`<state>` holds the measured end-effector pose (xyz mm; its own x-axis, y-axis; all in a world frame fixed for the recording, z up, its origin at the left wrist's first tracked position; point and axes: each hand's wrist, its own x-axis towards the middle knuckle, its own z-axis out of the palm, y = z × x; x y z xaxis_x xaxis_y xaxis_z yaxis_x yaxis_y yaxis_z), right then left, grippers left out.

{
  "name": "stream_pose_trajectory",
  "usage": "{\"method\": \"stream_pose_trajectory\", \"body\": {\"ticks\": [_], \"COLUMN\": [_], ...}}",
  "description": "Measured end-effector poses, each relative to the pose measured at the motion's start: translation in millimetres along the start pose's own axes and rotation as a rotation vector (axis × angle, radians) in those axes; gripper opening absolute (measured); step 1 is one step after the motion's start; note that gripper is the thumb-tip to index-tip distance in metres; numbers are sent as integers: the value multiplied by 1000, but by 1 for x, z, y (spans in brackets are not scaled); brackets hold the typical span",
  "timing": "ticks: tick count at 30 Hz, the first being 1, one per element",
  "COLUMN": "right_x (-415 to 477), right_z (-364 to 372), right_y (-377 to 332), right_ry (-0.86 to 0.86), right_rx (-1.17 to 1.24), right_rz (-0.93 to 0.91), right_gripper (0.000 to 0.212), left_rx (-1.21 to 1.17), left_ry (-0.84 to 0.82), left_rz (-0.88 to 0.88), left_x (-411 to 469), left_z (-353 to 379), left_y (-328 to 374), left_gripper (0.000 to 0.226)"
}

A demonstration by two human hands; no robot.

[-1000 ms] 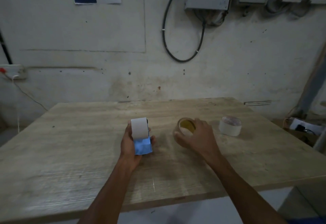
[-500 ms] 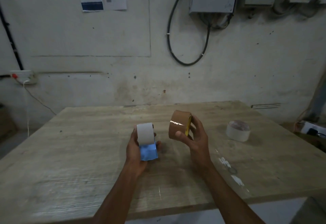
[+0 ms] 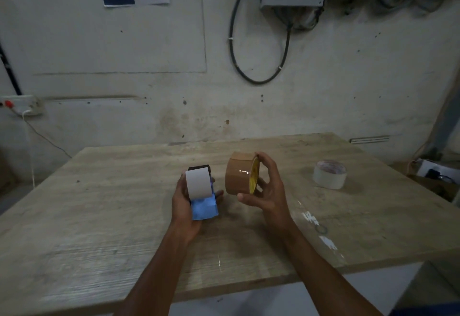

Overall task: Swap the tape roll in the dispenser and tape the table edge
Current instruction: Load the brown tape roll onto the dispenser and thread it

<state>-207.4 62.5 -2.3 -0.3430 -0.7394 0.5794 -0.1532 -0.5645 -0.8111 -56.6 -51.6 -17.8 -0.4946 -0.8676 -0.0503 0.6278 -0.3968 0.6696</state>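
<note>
Nearest you, the table [image 3: 104,253] front edge shows no fresh tape that I can see, so the taping looks undone. A few pale scraps [image 3: 310,217] lie on the wood by your right forearm. Your left hand [image 3: 184,206] is wrapped around the dispenser [image 3: 204,206], blue body low, with a white roll [image 3: 198,183] seated on it, so the swap looks not done yet. Just beside it, apart, your right hand [image 3: 267,191] grips the brown tape roll [image 3: 240,173] on edge, above the table, yellow core facing right. Left to do, by my read: pull the white roll, mount the brown, then tape the edge. Farther right, a second whitish roll [image 3: 329,174] lies flat on the table.
</note>
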Motion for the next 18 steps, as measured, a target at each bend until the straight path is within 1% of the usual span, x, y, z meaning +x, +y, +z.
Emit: {"method": "stream_pose_trajectory", "body": {"ticks": [1,2,4,5,10,13,16,18], "right_x": [0,0,-1,-1,1,1,1,2], "right_z": [-1,0,2,2,6,10,12,14], "right_y": [2,3,5,7,9,10,11,12], "right_ry": [5,21,32,34,-17,-66,-75,-64], "right_rx": [0,8,27,15,-13,-24,36,54], "right_rz": [21,49,115,143,220,240,277,303], "right_gripper": [92,88,77,72,65,53,42,39], "left_rx": [-56,-88,-71,-67,-21,57,112,127], "left_ry": [-14,-19,-44,-61,-49,-72,-59,-55], "left_rz": [-34,-35,-24,-21,0,4,37,53], "left_x": [-2,-6,-5,-8,-4,-6,-5,-6], "left_z": [-1,0,1,5,3,4,2,3], "left_y": [1,2,1,1,-1,-2,-3,-1], "left_gripper": [68,65,47,45,43,43,45,47]}}
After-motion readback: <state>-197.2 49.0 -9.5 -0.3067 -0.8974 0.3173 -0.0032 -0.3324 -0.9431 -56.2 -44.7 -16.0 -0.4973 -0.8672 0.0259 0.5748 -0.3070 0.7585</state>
